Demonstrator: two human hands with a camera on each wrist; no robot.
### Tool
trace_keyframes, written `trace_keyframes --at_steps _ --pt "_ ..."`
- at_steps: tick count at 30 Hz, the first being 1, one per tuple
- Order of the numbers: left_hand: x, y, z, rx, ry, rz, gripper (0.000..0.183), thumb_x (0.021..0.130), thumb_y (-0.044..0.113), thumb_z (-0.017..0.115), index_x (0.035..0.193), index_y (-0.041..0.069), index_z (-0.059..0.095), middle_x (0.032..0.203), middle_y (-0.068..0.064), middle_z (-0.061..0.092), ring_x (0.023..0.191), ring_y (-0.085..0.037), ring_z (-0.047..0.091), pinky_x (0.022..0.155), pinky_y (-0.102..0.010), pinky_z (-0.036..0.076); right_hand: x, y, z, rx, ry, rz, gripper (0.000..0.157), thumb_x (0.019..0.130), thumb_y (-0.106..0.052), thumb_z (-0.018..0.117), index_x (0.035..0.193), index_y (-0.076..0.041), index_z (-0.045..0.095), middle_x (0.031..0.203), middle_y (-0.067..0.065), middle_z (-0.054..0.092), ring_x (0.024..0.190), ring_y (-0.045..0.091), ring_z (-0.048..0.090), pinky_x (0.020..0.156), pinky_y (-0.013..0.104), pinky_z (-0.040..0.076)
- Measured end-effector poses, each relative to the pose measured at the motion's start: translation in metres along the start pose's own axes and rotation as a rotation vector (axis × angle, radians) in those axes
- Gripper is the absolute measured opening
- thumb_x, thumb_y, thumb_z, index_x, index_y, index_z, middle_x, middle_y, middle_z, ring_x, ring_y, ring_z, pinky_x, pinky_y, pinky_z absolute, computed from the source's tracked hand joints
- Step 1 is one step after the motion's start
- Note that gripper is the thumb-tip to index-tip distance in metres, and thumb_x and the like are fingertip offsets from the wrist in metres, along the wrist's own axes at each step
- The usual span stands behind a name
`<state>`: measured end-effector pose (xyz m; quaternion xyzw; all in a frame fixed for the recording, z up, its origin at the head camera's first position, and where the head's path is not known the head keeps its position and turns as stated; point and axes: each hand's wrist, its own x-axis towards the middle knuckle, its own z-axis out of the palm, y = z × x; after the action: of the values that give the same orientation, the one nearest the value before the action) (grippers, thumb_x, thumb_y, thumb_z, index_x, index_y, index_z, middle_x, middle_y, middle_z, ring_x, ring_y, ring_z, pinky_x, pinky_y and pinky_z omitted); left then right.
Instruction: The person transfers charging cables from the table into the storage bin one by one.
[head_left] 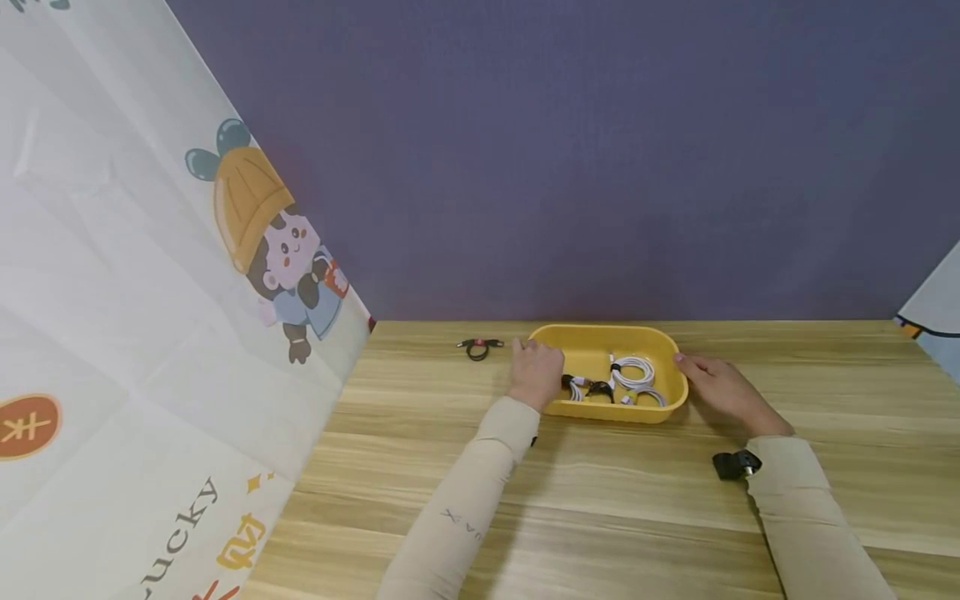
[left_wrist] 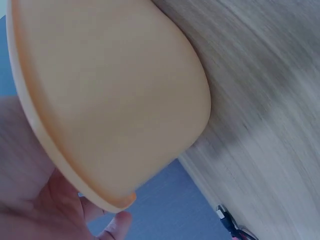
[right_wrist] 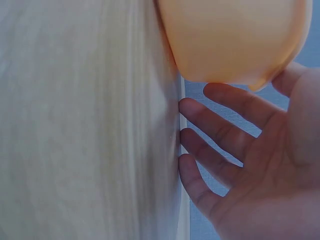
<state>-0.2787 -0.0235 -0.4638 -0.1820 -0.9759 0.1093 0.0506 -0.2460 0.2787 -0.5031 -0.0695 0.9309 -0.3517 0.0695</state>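
Note:
A yellow plastic storage bin with rounded corners sits on the wooden table near the wall. Inside lie a coiled white cable with a black tie, a smaller white cable, a black cable and another bundled cable partly behind the left hand. My left hand grips the bin's left rim, fingers over its edge. At the other end, my right hand holds the rim, thumb at the top and index finger against the outer wall; its other fingers are spread below.
A small coiled black cable with a red tie lies on the table, left of the bin. Behind stands a dark blue partition. A white printed sheet borders the left side.

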Motion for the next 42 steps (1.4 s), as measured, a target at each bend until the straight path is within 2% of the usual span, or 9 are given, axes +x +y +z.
trace_keyframes --at_steps 6,12,15,19,21,24,27,34,42 --pt "-0.003 -0.002 -0.001 -0.026 0.013 0.009 0.019 0.092 0.022 0.076 0.074 0.023 0.068 0.082 0.005 0.072 0.081 -0.014 0.058 0.099 -0.042 0.044 0.002 0.003 0.000 -0.003 -0.007 0.006 0.079 0.109 -0.057 0.023 0.153 0.008 0.037 0.154 0.038 0.036 0.140 0.061 0.033 0.110 0.076 0.035" --pt "-0.008 -0.005 -0.004 -0.087 0.058 -0.024 0.026 0.093 0.021 0.074 0.068 0.022 0.066 0.074 0.006 0.068 0.076 -0.014 0.056 0.089 -0.038 0.043 0.002 0.003 0.000 0.005 -0.008 0.007 0.079 0.109 -0.056 0.023 0.153 0.008 0.037 0.155 0.037 0.036 0.141 0.061 0.032 0.110 0.077 0.034" --pt "-0.010 -0.008 -0.005 -0.181 0.145 -0.054 0.023 0.094 0.021 0.071 0.071 0.022 0.071 0.074 0.007 0.070 0.076 -0.014 0.060 0.092 -0.041 0.047 0.003 0.004 0.000 0.009 -0.004 0.002 0.079 0.110 -0.056 0.024 0.153 0.008 0.037 0.155 0.037 0.036 0.141 0.061 0.032 0.110 0.077 0.034" --pt "-0.013 -0.016 -0.001 -0.329 0.298 -0.088 0.009 0.095 0.022 0.072 0.090 0.022 0.080 0.082 0.007 0.076 0.079 -0.015 0.067 0.089 -0.041 0.053 0.005 0.007 0.001 0.010 0.002 -0.005 0.078 0.109 -0.056 0.024 0.153 0.008 0.038 0.154 0.037 0.037 0.140 0.060 0.033 0.110 0.076 0.035" --pt "-0.014 -0.021 0.003 -0.400 0.372 -0.108 0.009 0.093 0.022 0.074 0.099 0.020 0.080 0.086 0.005 0.077 0.079 -0.015 0.069 0.081 -0.037 0.056 0.006 0.009 0.002 0.009 0.007 -0.009 0.078 0.110 -0.056 0.025 0.152 0.007 0.039 0.154 0.037 0.037 0.140 0.061 0.034 0.110 0.076 0.035" --pt "-0.016 -0.030 0.011 -0.503 0.470 -0.150 0.011 0.092 0.018 0.073 0.100 0.016 0.080 0.082 0.002 0.076 0.074 -0.015 0.069 0.073 -0.035 0.058 0.007 0.013 0.004 0.014 0.010 -0.014 0.077 0.110 -0.055 0.025 0.152 0.007 0.040 0.154 0.037 0.037 0.140 0.060 0.033 0.110 0.076 0.035" --pt "-0.017 -0.039 0.021 -0.589 0.533 -0.211 0.012 0.090 0.013 0.072 0.099 0.014 0.080 0.080 0.000 0.077 0.071 -0.016 0.069 0.067 -0.034 0.057 0.008 0.015 0.005 0.022 0.015 -0.015 0.077 0.110 -0.055 0.026 0.152 0.008 0.040 0.154 0.037 0.037 0.141 0.060 0.033 0.111 0.076 0.034" --pt "-0.020 -0.065 0.042 -0.710 0.507 -0.339 0.016 0.091 0.010 0.069 0.101 0.011 0.080 0.080 -0.002 0.076 0.066 -0.018 0.068 0.055 -0.031 0.056 0.007 0.013 0.005 0.026 0.020 -0.004 0.079 0.109 -0.056 0.025 0.152 0.008 0.039 0.154 0.036 0.037 0.141 0.060 0.033 0.112 0.075 0.034" --pt "-0.025 -0.082 0.054 -0.711 0.417 -0.439 0.011 0.092 0.013 0.070 0.098 0.012 0.079 0.084 -0.004 0.077 0.071 -0.021 0.071 0.061 -0.034 0.059 0.006 0.010 0.005 0.035 0.023 0.002 0.079 0.109 -0.056 0.025 0.151 0.009 0.041 0.154 0.036 0.038 0.142 0.059 0.033 0.113 0.075 0.034"
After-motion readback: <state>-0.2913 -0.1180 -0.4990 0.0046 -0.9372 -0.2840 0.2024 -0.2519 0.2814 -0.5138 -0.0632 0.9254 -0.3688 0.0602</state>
